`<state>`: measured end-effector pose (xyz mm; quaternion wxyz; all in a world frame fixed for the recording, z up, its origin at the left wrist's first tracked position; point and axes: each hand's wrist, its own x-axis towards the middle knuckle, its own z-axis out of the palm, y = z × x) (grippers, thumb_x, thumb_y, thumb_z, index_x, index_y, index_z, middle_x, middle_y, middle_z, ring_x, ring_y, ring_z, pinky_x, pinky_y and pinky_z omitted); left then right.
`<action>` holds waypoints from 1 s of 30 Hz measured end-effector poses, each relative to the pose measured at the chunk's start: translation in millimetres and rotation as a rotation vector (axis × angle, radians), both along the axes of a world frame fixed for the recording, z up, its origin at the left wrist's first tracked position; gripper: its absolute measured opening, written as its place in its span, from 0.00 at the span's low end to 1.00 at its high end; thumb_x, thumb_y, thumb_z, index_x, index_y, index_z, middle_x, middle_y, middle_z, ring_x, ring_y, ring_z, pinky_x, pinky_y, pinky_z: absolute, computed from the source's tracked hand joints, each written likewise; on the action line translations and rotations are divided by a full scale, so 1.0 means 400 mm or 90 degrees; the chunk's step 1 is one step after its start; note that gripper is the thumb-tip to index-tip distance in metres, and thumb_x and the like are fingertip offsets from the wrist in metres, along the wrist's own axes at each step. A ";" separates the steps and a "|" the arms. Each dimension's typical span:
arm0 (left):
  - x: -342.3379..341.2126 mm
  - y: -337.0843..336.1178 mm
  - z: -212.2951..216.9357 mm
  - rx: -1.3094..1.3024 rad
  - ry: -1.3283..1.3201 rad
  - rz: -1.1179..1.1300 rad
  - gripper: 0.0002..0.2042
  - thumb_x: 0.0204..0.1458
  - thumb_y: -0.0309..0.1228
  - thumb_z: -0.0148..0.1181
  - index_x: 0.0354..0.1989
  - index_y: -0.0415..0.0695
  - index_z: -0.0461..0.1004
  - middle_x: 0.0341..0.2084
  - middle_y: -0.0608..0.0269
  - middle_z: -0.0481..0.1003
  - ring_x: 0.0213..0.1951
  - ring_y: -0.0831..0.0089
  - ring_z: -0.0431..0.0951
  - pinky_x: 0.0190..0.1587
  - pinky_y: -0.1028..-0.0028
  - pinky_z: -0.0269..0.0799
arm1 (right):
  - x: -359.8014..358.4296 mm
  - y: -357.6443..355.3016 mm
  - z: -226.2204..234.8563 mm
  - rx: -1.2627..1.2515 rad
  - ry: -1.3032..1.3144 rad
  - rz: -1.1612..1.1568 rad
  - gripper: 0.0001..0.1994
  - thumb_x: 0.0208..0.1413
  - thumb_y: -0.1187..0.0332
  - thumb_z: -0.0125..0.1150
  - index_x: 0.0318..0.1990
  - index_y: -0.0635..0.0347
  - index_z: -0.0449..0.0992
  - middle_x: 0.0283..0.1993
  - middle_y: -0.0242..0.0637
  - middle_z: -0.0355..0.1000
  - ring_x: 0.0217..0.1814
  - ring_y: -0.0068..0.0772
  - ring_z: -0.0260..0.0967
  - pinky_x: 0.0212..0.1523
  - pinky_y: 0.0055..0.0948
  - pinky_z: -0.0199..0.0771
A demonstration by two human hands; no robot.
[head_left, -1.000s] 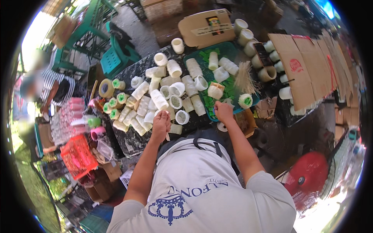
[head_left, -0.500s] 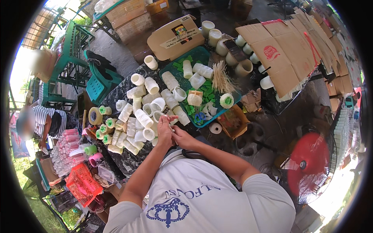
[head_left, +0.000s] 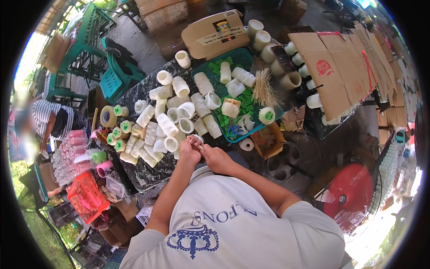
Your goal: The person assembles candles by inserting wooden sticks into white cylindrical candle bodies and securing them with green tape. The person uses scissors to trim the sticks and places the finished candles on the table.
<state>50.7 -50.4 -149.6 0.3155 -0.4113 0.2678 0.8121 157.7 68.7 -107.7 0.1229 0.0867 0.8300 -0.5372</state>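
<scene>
My left hand point(head_left: 190, 152) and my right hand point(head_left: 217, 158) are close together in front of my chest, at the table's near edge. The fingers of my left hand are curled around a small pale thing, mostly hidden by the fingers. My right hand is closed beside it, its fingertips against the same spot; what it grips is hidden. Just beyond my hands lies a heap of cream-white hollow cylinders point(head_left: 167, 125), some upright, most on their sides. To the left, several pale cylinders with green ends point(head_left: 126, 127) lie together.
A green tray point(head_left: 205, 67) holds green pieces, white cylinders, blue-handled scissors point(head_left: 233, 130) and a bundle of thin sticks point(head_left: 264, 88). A tape roll point(head_left: 108, 116) is on the left. Cardboard point(head_left: 329, 71) leans at the right, above a red fan point(head_left: 349, 190). Another person point(head_left: 53, 119) bends at far left.
The whole view has shifted, so the table and its things appear a little further right. My hands stay together, with the fingers slightly changed in position.
</scene>
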 end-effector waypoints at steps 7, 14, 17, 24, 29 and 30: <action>-0.069 -0.054 0.006 -0.031 0.103 0.036 0.11 0.67 0.35 0.41 0.30 0.49 0.64 0.17 0.70 0.59 0.25 0.72 0.63 0.39 0.65 0.65 | 0.013 0.061 -0.046 -0.046 -0.054 0.020 0.13 0.69 0.61 0.48 0.42 0.64 0.67 0.34 0.63 0.73 0.39 0.70 0.70 0.38 0.60 0.66; -0.040 -0.143 -0.068 -0.835 0.687 -0.571 0.14 0.61 0.42 0.56 0.37 0.43 0.78 0.24 0.57 0.79 0.30 0.57 0.81 0.34 0.59 0.72 | -0.023 0.417 -0.073 -0.110 -0.047 -0.453 0.15 0.71 0.60 0.47 0.39 0.62 0.73 0.21 0.35 0.68 0.19 0.35 0.67 0.26 0.38 0.67; -0.033 -0.068 -0.029 -0.933 0.878 -0.822 0.15 0.55 0.44 0.64 0.31 0.43 0.81 0.22 0.50 0.79 0.28 0.54 0.82 0.34 0.58 0.75 | -0.104 0.551 -0.115 0.372 0.006 -0.455 0.18 0.68 0.55 0.49 0.43 0.62 0.75 0.31 0.51 0.78 0.37 0.59 0.75 0.41 0.53 0.70; -0.063 0.044 -0.088 -1.086 0.876 -1.030 0.19 0.55 0.49 0.65 0.29 0.43 0.81 0.26 0.53 0.82 0.30 0.55 0.84 0.34 0.59 0.78 | -0.171 0.562 -0.106 0.679 0.062 -0.436 0.17 0.64 0.56 0.55 0.51 0.55 0.79 0.49 0.41 0.78 0.53 0.46 0.73 0.57 0.48 0.64; -0.074 0.064 -0.120 -1.086 0.893 -1.115 0.20 0.53 0.52 0.65 0.31 0.46 0.82 0.28 0.56 0.83 0.34 0.59 0.85 0.34 0.61 0.79 | -0.074 0.414 -0.066 0.446 0.091 -0.473 0.13 0.59 0.60 0.61 0.47 0.53 0.80 0.47 0.37 0.76 0.53 0.44 0.72 0.55 0.45 0.63; -0.074 0.057 -0.138 -1.098 0.909 -1.091 0.21 0.53 0.54 0.65 0.32 0.45 0.82 0.28 0.55 0.82 0.33 0.58 0.85 0.33 0.61 0.79 | -0.056 0.376 -0.070 0.407 0.097 -0.454 0.12 0.58 0.61 0.62 0.46 0.53 0.80 0.46 0.36 0.76 0.53 0.44 0.72 0.54 0.44 0.63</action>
